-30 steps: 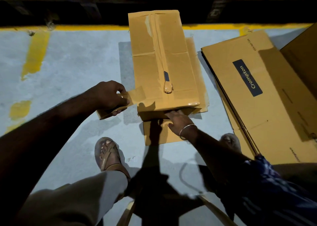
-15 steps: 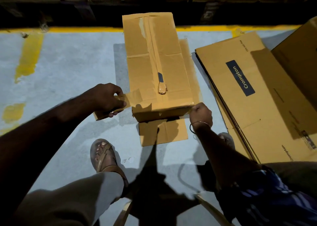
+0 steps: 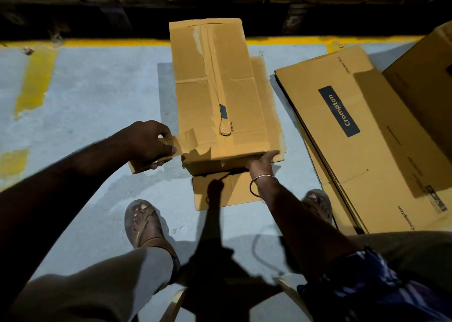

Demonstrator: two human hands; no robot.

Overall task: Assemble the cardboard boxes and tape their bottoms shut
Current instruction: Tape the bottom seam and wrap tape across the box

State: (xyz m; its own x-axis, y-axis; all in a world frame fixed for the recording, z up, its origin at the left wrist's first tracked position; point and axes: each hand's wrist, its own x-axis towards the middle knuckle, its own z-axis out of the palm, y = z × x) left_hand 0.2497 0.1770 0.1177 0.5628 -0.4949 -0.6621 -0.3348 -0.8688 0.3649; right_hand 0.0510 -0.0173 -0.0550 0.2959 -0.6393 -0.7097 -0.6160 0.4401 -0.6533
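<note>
Lying between hands, box

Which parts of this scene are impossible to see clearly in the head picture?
- Tape roll: mostly covered by the left hand; only its lower edge shows.
- Near end of the box: in deep shadow; how its flaps sit is unclear.
- Right hand: fingertips reach under the box's near edge; their hold is hidden.
- Flat cartons: cut off by the right edge.
- Small print on the cartons: too small to read.
</note>
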